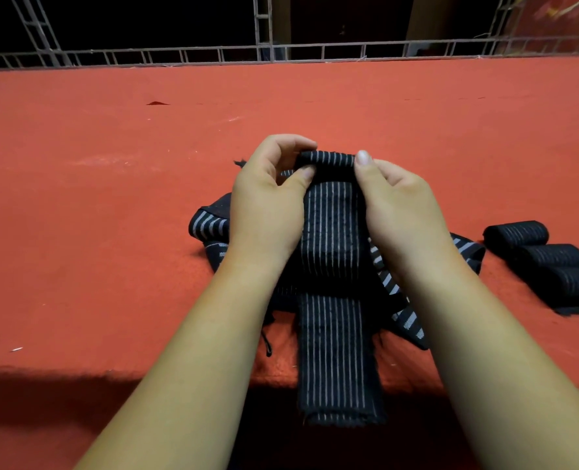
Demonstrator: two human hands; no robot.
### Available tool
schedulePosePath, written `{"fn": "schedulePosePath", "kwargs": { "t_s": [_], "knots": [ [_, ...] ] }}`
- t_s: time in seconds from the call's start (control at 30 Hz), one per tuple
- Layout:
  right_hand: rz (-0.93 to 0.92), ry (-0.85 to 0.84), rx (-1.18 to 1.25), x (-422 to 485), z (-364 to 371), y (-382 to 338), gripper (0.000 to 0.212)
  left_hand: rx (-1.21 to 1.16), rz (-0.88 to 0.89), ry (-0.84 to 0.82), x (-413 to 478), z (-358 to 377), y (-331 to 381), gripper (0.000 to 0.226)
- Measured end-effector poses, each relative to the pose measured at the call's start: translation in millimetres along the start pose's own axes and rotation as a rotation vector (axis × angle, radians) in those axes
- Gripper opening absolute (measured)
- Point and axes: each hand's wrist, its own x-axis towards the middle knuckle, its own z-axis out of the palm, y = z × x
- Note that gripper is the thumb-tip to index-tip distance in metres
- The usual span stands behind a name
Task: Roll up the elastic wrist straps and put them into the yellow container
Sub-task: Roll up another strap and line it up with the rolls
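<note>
A black elastic wrist strap [335, 334] with thin white stripes runs from my hands down over the table's front edge. Its far end is curled into a small roll [327, 159]. My left hand [267, 198] pinches the left side of that roll between thumb and fingers. My right hand [400, 201] grips the right side, thumb on top. Under my hands lies a loose pile of more striped straps [210, 225]. Three rolled straps [549, 262] lie side by side at the right. No yellow container is in view.
The table is covered in red cloth [111, 198]; its front edge [111, 371] drops off just below the pile. A metal truss frame [264, 49] runs along the far edge, with darkness behind it.
</note>
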Motion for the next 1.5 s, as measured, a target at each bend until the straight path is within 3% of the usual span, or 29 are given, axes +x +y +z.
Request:
{"fn": "schedulePosePath", "kwargs": {
  "t_s": [0.13, 0.4, 0.53, 0.77, 1.03, 1.2, 1.37, 1.43, 1.5],
  "knots": [
    [0.034, -0.004, 0.024, 2, 0, 3, 0.058, -0.044, 0.004, -0.065, -3, 1, 3, 0.035],
    [-0.065, 0.126, 0.096, 8, 4, 9, 0.027, -0.099, -0.158, -0.085, -4, 3, 10, 0.023],
    [-0.108, 0.151, 0.124, 5, 6, 9, 0.015, 0.023, -0.189, -0.186, -5, -1, 20, 0.044],
    [-0.082, 0.115, 0.15, 3, 3, 1, 0.012, 0.102, -0.258, -0.339, -10, 5, 23, 0.064],
    [-0.082, 0.029, 0.126, -2, 2, 0, 0.011, 0.014, -0.286, -0.323, -6, -3, 26, 0.061],
    [-0.136, 0.006, 0.175, -2, 4, 6, 0.022, 0.133, -0.255, -0.511, -5, -16, 24, 0.098],
    [-0.163, 0.057, 0.26, 0, 2, 9, 0.04, 0.375, -0.292, -0.578, -11, -13, 19, 0.125],
    [-0.164, 0.092, 0.287, 0, 3, 10, 0.042, 0.315, -0.347, -0.575, -11, -9, 11, 0.113],
    [-0.15, 0.122, 0.316, 2, 3, 12, 0.041, 0.227, -0.408, -0.608, -11, -10, 7, 0.078]
  ]
}}
